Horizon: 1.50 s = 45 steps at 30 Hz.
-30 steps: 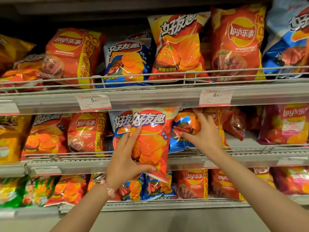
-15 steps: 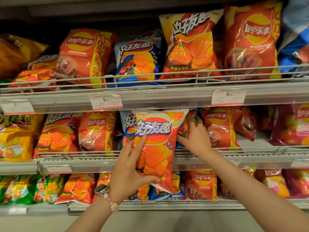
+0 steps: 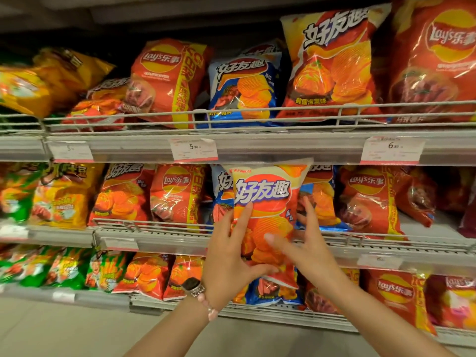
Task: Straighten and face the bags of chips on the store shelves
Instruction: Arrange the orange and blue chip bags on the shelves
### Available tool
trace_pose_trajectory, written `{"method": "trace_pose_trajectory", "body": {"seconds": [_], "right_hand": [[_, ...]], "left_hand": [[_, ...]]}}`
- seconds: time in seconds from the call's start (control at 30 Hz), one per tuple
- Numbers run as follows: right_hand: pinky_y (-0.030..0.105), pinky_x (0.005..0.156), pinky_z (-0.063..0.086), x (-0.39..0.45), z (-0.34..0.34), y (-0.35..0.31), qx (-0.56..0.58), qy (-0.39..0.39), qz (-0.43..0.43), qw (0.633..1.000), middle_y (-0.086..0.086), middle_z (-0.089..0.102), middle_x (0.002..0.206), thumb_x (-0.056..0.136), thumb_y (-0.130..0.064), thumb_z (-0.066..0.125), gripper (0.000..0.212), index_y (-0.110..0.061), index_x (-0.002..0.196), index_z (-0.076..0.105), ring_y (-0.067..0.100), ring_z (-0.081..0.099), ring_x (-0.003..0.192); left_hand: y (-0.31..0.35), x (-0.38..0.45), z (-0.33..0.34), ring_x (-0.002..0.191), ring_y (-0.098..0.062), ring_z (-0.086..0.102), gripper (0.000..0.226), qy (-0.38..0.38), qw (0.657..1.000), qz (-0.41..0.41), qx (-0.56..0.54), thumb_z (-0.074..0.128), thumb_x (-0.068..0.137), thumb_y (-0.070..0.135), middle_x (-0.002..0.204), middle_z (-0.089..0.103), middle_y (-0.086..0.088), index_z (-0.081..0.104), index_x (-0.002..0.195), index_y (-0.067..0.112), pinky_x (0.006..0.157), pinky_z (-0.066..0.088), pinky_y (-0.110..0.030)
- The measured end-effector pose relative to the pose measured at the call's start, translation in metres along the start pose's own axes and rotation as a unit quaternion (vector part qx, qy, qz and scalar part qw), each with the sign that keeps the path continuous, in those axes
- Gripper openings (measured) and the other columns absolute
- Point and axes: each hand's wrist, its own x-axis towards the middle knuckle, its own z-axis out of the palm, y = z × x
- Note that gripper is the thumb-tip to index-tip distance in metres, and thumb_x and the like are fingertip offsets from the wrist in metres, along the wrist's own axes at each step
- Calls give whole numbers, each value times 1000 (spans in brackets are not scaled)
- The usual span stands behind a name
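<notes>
— Fingers (image 3: 240, 222) of the left hand (image 3: 226, 256) grip what?
— An orange chip bag (image 3: 268, 210), mid-frame, thumb under its base, held upright before the middle shelf (image 3: 159, 234) — probably to face its label forward.
— And the right hand (image 3: 306, 251)?
— Fingers spread, blurred, at the bag's right edge; contact unclear. A blue bag (image 3: 319, 199) behind is mostly hidden.

left hand (image 3: 229, 256) grips orange chip bag (image 3: 268, 215) | right hand (image 3: 306, 251) spread beside it
</notes>
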Motion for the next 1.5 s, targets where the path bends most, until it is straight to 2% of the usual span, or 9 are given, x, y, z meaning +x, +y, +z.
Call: {"method": "trace_pose_trajectory", "body": {"seconds": [0.17, 0.3, 0.4, 0.53, 0.8, 0.97, 1.17, 1.3, 1.5], "right_hand": [[31, 84, 56, 3, 14, 4, 13, 28, 19, 999, -25, 50, 113, 57, -18, 85, 102, -41, 136, 24, 2, 64, 100], [27, 80, 57, 4, 13, 9, 16, 54, 16, 998, -17, 56, 116, 61, -18, 83, 93, -35, 138, 33, -2, 63, 96], [37, 89, 55, 5, 12, 10, 22, 58, 12, 998, -9, 59, 122, 56, -24, 81, 93, -30, 138, 37, 7, 62, 106], [26, 77, 57, 3, 15, 18, 36, 43, 20, 998, -8, 60, 121, 53, -25, 81, 102, -28, 143, 33, 4, 65, 100], [13, 64, 53, 11, 35, 23, 23, 45, 9, 999, -12, 59, 114, 58, -19, 81, 87, -43, 129, 36, -5, 65, 91], [12, 63, 52, 17, 48, 26, 12, 60, -1, 998, -11, 58, 116, 67, -5, 81, 87, -36, 134, 35, -5, 64, 91], [29, 79, 55, 21, 64, 22, -11, 74, -1, 997, -3, 56, 123, 68, -12, 81, 91, -31, 142, 31, 8, 60, 104], [25, 77, 52, 24, 69, 18, -41, 83, -7, 996, -18, 52, 114, 67, -17, 82, 92, -35, 141, 30, -1, 57, 98], [20, 78, 49, 28, 75, 18, -105, 83, -25, 991, -30, 47, 108, 66, -24, 84, 96, -33, 143, 28, -8, 54, 95]], "left_hand": [[-3, -11, -5, 136, -26, 30, 121, -23, 999, 0, 32, 83, 53, 57, 147, 30, -11, 5, 144, 45, 106, 37, -47], [-13, -14, -24, 139, -12, 29, 114, -43, 999, 29, 4, 73, 59, 68, 152, 26, 8, 4, 146, 44, 110, 36, -38], [-35, -12, -42, 131, 3, 35, 93, 21, 998, -10, -56, 69, 66, 69, 142, 33, 27, 24, 143, 43, 106, 34, -19], [-76, 6, -55, 114, -17, 47, 76, 166, 976, -142, -6, 76, 70, 48, 121, 50, 0, 44, 132, 17, 96, 38, -33], [-134, 62, -65, 137, -37, 21, 129, 123, 945, -292, 86, 82, 52, 61, 147, 23, -26, 14, 149, 11, 110, 28, -48], [-157, 80, -70, 128, -37, 42, 144, 42, 943, -321, 81, 83, 46, 65, 140, 41, -24, 1, 150, 8, 100, 43, -45], [-165, 86, -73, 112, -31, 56, 116, 98, 954, -282, -2, 91, 51, 40, 126, 55, -14, 24, 140, 6, 90, 50, -39], [-163, 88, -86, 105, -22, 58, 95, 159, 940, -277, -116, 90, 54, 37, 115, 56, -2, 36, 128, 14, 84, 50, -32], [-159, 84, -120, 99, -22, 62, 85, 93, 945, -284, -132, 90, 53, 38, 111, 60, 2, 46, 123, 20, 81, 56, -46]]}}
